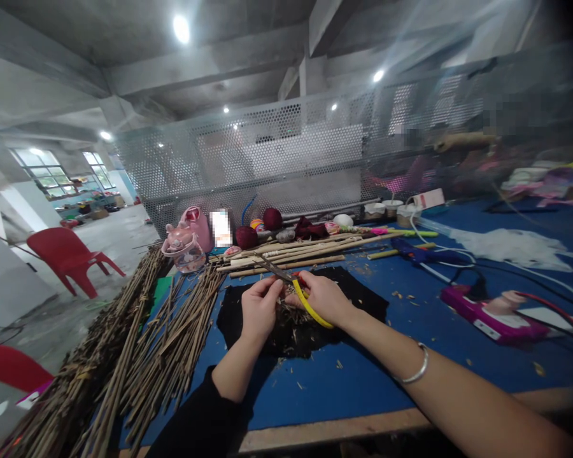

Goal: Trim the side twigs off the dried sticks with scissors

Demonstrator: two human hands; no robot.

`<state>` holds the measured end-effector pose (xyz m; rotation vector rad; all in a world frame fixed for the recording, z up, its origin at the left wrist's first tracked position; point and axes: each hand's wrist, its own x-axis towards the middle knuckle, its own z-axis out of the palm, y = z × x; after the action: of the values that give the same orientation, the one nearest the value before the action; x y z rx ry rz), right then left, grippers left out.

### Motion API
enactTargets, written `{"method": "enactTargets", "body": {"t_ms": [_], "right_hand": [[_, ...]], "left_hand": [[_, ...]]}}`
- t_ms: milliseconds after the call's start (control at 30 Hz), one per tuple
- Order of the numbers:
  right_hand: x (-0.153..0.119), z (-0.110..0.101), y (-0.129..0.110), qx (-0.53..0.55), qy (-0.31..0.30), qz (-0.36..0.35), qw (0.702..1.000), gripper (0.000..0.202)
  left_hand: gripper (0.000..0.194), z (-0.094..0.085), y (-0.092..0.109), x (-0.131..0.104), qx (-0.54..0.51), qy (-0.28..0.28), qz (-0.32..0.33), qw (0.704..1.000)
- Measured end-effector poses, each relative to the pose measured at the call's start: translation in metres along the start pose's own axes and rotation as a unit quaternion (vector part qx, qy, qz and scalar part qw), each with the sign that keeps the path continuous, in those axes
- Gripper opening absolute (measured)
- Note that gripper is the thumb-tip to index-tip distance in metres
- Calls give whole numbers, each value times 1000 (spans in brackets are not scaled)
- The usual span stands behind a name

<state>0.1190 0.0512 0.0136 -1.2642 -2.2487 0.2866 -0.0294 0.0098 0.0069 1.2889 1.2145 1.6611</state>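
Note:
In the head view, my right hand (327, 300) is closed around scissors (311, 309) with a yellow handle loop. Their dark blades point up and to the left, past my left fingertips. My left hand (259, 308) is beside them, thumb and fingers pinched together; what lies between the fingertips is too small and covered to make out. Below both hands a black cloth (365, 300) is spread on the blue tabletop (334, 388). Short pale and brown clippings (291, 316) are heaped on the cloth under my hands.
Long bundles of thin brown sticks (172, 350) lie to the left. Paler sticks (310, 250), dark red yarn balls (272, 219) and a pink jug (195, 230) stand behind. On the right are a blue glue gun (413, 251), cables and a purple power strip (491, 321).

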Motion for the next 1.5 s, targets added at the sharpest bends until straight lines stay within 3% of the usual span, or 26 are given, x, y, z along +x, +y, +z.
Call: {"method": "enactTargets", "body": {"t_ms": [333,767,1100,1267,1500], "right_hand": [[-1,-2,-5,10,-12,-19,1000,35],[-1,2,-3,-7,44,-42,998,43],[0,0,-2,-17,10,8,1000,35],[-1,1,-3,-55,20,2,998,43],[-3,3,-5,-15,15,-23,999,43]], "left_hand": [[27,4,3,-2,-9,1,3,1000],[25,7,4,-2,21,-25,26,999],[25,3,1,-1,70,2,53,996],[27,1,-2,1,43,6,30,999],[26,4,3,-1,22,-14,35,999]]}}
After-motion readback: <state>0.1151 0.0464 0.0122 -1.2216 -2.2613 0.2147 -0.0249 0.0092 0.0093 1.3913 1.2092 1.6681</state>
